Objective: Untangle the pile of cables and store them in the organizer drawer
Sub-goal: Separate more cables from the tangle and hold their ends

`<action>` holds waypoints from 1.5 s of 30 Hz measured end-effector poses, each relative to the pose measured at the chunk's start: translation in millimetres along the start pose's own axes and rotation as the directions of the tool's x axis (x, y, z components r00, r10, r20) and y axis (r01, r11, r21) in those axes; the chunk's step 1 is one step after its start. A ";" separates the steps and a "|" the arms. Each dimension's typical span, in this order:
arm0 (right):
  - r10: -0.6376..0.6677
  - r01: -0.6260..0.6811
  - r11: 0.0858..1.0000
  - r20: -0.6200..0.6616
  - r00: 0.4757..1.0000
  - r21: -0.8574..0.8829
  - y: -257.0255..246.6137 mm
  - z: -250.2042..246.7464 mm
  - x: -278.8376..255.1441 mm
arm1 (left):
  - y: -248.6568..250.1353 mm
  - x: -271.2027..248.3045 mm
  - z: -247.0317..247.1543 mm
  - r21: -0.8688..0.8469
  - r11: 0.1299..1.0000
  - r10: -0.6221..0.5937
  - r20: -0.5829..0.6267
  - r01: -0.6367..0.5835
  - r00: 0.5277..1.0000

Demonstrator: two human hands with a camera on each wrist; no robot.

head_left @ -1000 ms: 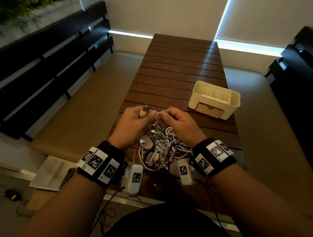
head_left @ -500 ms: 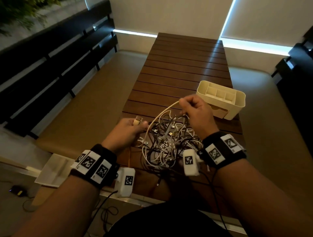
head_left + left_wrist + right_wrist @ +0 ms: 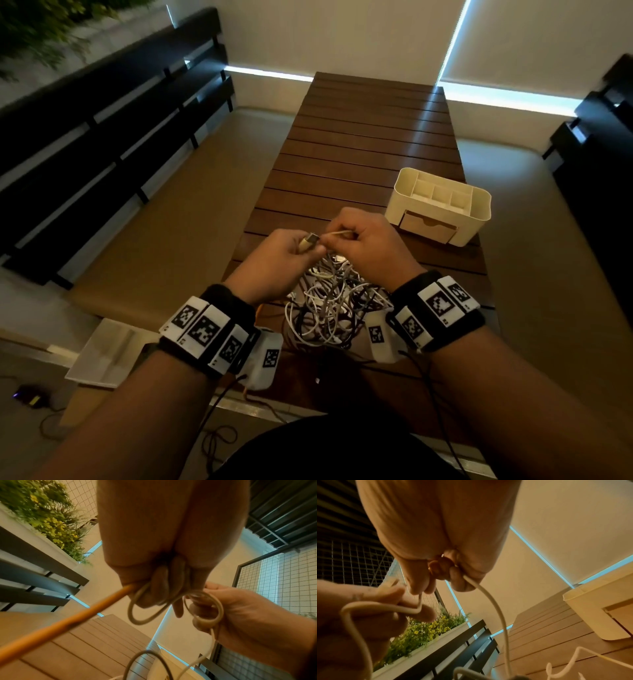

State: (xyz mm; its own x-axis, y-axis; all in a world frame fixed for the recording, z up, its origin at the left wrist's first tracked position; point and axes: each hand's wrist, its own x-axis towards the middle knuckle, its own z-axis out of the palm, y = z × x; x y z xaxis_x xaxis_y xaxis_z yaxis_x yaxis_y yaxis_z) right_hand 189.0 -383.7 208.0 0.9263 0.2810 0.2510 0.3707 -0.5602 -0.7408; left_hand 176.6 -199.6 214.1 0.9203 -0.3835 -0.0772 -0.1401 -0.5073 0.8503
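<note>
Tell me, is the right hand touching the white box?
Apart. The head view shows bare table between the right hand and the white box.

The left hand [image 3: 274, 258] covers all but the tip of the plug [image 3: 309, 241] it grips, so the connector type stays unclear. The right hand [image 3: 368, 240] hides where the white cable [image 3: 339, 233] runs on past its fingers. At 6 o'clock the wrist units cover the near edge of the cable pile [image 3: 334, 308]. The organizer [image 3: 442, 205] drawer's inside is unseen. In the left wrist view an orange cable [image 3: 51, 628] leaves the frame at 8 o'clock.
</note>
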 end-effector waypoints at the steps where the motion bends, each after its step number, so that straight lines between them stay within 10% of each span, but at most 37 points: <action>1: -0.007 0.008 1.000 -0.029 1.000 0.023 -2.0 -2.0 -0.2 | -0.2 -1.0 1.7 0.001 1.000 -0.001 0.016 0.001 1.000; 9: 0.146 -0.126 0.971 -0.091 0.985 0.202 5.4 0.8 -11.3 | 7.1 -10.4 -7.0 -0.170 0.984 0.022 -0.162 -0.050 0.987; 19: 0.231 -0.216 0.968 -0.116 0.966 0.128 9.3 5.8 -10.4 | 14.4 -15.8 -7.5 -0.138 0.990 0.008 -0.109 -0.023 0.994; 24: 0.392 -0.401 0.915 -0.147 0.908 -0.041 22.3 10.7 -7.9 | 13.1 -15.7 -5.7 -0.004 1.000 0.006 -0.330 -0.008 0.944; 34: 0.333 -0.334 0.939 -0.034 0.942 -0.083 1.8 5.8 -4.8 | 12.4 -14.2 3.4 0.460 0.888 0.074 -0.174 0.014 0.982; 45: 0.332 -0.341 0.935 0.098 0.938 0.098 24.9 1.1 -29.8 | -7.7 -13.5 -23.1 -0.013 0.996 -0.077 -0.591 0.086 0.803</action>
State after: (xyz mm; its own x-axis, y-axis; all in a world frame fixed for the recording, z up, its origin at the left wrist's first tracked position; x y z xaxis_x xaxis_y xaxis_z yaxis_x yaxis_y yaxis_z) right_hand 170.5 -405.1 181.4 0.9855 0.1536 -0.0718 0.0236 -0.5437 -0.8390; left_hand 173.7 -172.7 220.7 0.9656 0.1873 0.1803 -0.0555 -0.5289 0.8469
